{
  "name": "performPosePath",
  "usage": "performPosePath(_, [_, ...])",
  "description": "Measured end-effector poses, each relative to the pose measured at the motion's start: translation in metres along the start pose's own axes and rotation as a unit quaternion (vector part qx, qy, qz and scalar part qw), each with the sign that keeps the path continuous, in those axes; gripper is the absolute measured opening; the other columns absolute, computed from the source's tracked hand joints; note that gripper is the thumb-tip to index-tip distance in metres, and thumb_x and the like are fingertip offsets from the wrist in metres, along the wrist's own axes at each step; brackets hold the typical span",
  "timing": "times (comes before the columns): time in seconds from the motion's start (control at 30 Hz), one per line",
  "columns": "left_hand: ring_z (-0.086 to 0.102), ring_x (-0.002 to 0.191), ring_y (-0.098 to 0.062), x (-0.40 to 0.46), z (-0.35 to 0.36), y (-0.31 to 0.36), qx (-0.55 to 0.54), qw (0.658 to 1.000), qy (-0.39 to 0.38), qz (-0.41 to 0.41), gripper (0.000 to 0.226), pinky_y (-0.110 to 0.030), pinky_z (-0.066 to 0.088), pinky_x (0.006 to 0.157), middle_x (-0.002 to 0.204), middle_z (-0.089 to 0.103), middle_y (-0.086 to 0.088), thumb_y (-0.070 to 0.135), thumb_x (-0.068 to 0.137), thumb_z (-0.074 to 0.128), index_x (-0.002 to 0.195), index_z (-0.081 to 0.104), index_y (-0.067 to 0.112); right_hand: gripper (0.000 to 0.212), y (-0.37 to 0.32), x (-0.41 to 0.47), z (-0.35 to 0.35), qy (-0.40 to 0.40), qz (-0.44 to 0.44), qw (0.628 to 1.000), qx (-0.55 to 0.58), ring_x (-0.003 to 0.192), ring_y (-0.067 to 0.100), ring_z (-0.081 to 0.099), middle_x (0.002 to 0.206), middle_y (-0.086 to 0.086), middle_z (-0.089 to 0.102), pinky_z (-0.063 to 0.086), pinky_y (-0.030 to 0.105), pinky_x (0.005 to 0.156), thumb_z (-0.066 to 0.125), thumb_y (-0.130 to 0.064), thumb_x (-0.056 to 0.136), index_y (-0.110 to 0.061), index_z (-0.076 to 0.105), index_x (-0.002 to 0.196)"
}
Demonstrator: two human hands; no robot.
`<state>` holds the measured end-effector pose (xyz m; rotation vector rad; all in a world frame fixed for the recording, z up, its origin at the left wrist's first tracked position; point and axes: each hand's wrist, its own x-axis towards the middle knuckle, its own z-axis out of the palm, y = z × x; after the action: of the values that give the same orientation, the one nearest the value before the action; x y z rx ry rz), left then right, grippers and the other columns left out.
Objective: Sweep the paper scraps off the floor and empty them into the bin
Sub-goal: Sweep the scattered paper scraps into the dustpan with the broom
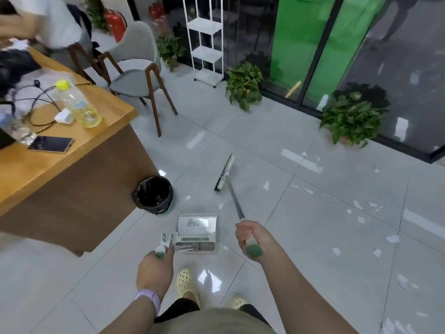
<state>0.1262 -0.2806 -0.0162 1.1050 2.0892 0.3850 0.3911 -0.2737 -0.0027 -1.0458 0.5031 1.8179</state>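
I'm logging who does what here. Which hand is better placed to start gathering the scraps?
Right. The right hand grips the broom, whose head is toward the paper scraps on that side; the left hand holds the dustpan.

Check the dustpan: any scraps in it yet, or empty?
Looks empty. The dustpan shows only its own comb teeth and label, no white scraps; the paper scraps lie scattered on the tiles to its right.

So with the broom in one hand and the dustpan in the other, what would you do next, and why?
Probably swing the broom head out to the right and draw the paper scraps back toward the dustpan. Most scraps lie right of the broom, the pan looks empty, and the bin stands just beside it.
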Motion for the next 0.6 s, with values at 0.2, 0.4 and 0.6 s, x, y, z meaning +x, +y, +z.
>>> performPosePath(0.2, [0.060, 0.062, -0.025, 0.053, -0.040, 0.001, 0.032, 0.999, -0.011, -0.004, 0.050, -0.029, 0.040, 0.052, 0.068, 0.065, -0.007, 0.053, 0.095, 0.060, 0.072, 0.061, 0.008, 0.027, 0.029, 0.064, 0.084, -0.009, 0.069, 0.997, -0.028, 0.032, 0.007, 0.036, 0.053, -0.003, 0.035, 0.033, 0.016, 0.028, 0.048, 0.005, 0.092, -0.014, 0.043, 0.074])
performPosePath(0.4, [0.058, 0.061, -0.019, 0.103, -0.067, -0.004, 0.153, 0.987, -0.033, 0.030, 0.052, -0.029, 0.041, 0.054, 0.066, 0.064, 0.000, 0.062, 0.093, 0.053, 0.073, 0.058, 0.014, 0.030, 0.057, 0.130, 0.127, 0.016, 0.116, 0.993, -0.026, 0.034, 0.009, 0.038, 0.055, -0.003, 0.038, 0.038, 0.018, 0.031, 0.060, 0.011, 0.079, -0.014, 0.043, 0.080])
performPosePath(0.6, [0.056, 0.063, -0.022, 0.145, -0.080, -0.011, 0.196, 0.978, -0.059, 0.045, 0.049, -0.031, 0.039, 0.054, 0.067, 0.062, 0.001, 0.061, 0.094, 0.052, 0.072, 0.056, 0.017, 0.056, 0.039, 0.155, 0.119, 0.052, 0.131, 0.990, -0.024, 0.038, 0.009, 0.043, 0.060, -0.003, 0.043, 0.040, 0.019, 0.034, 0.076, 0.018, 0.055, -0.007, 0.052, 0.100])
